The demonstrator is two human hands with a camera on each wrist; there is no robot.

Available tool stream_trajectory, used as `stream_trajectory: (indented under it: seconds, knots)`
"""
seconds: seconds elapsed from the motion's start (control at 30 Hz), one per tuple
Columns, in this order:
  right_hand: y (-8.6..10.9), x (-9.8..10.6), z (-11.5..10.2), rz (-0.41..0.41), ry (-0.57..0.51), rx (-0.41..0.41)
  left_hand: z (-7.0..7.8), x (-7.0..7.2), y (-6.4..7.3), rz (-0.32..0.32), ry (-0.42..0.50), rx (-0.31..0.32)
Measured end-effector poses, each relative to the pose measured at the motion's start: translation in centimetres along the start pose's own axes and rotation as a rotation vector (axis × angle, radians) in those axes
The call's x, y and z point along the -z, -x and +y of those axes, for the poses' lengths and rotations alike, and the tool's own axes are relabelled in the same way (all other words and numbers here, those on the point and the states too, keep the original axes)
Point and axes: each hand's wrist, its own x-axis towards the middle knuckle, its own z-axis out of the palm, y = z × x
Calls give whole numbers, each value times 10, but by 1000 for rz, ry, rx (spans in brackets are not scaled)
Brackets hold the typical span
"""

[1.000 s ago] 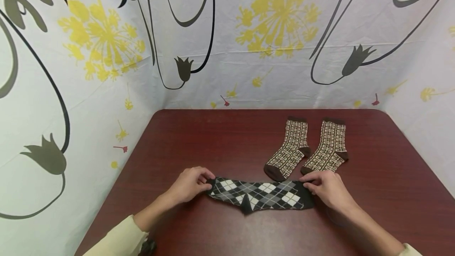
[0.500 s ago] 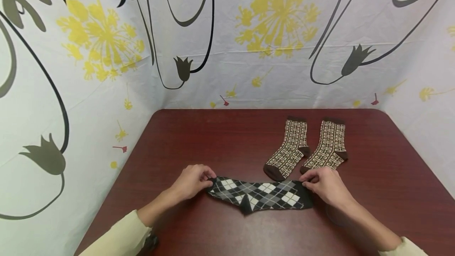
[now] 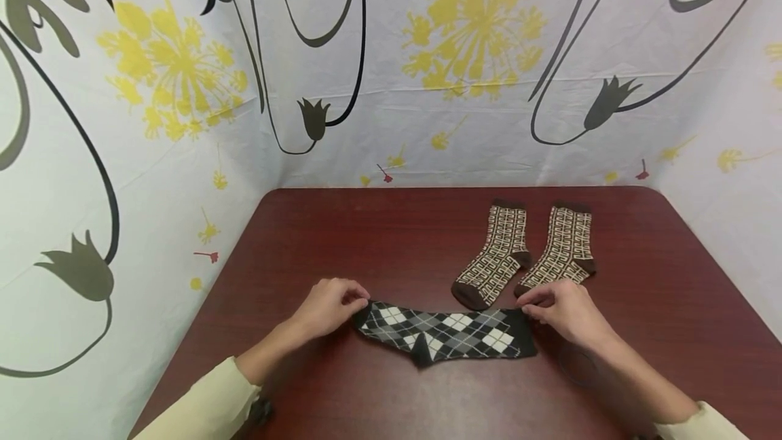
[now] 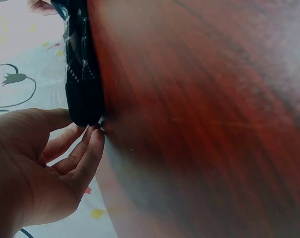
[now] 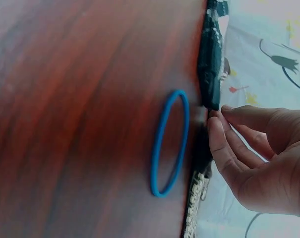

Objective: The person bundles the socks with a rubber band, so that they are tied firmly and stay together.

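Observation:
A black, grey and white argyle sock [image 3: 455, 333] lies sideways across the near part of the table, its black heel pointing toward the person. At its toe end on the left, my left hand [image 3: 326, 305] pinches the black tip between thumb and fingers; the left wrist view shows the sock [image 4: 84, 94] edge-on there. My right hand [image 3: 568, 313] pinches the far corner of the black cuff at the other end. In the right wrist view the fingertips of the right hand [image 5: 261, 153] meet just at the cuff's edge.
Two brown and cream patterned socks [image 3: 497, 253] [image 3: 559, 246] lie behind, near the right hand. A blue elastic loop [image 5: 157, 148] rests on the table beside the right hand. The dark red table [image 3: 342, 243] is backed by a patterned white cloth [image 3: 391, 107].
The left hand has shifted slightly away from the person at the toe. Both hands stay at the argyle sock's ends, and the sock lies almost unchanged.

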Motion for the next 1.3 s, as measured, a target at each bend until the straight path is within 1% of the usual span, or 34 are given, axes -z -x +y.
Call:
stream_trajectory:
  seconds: [0.2,0.37,0.47,0.67,0.9,1.0,1.17,1.3]
  knots:
    - [-1,13,1,29,-43,-22,4,7,-8,5,27,15]
    - [-7,27,8,63,-50,-38,10,12,-19,11,90,24]
    - [-13,35,14,70,-53,-55,11,12,-26,14,135,38]
    - [-28,49,25,77,-89,-86,17,2,-41,26,212,44]
    - [-48,57,36,48,-203,-147,30,-8,-53,-11,265,48]
    - [-58,59,41,53,-222,-148,36,-12,-59,-28,275,40]
    - [-74,59,49,85,-235,-140,46,-23,-68,-51,291,25]
    - [-85,59,53,85,-275,-148,55,-32,-75,-61,311,23]
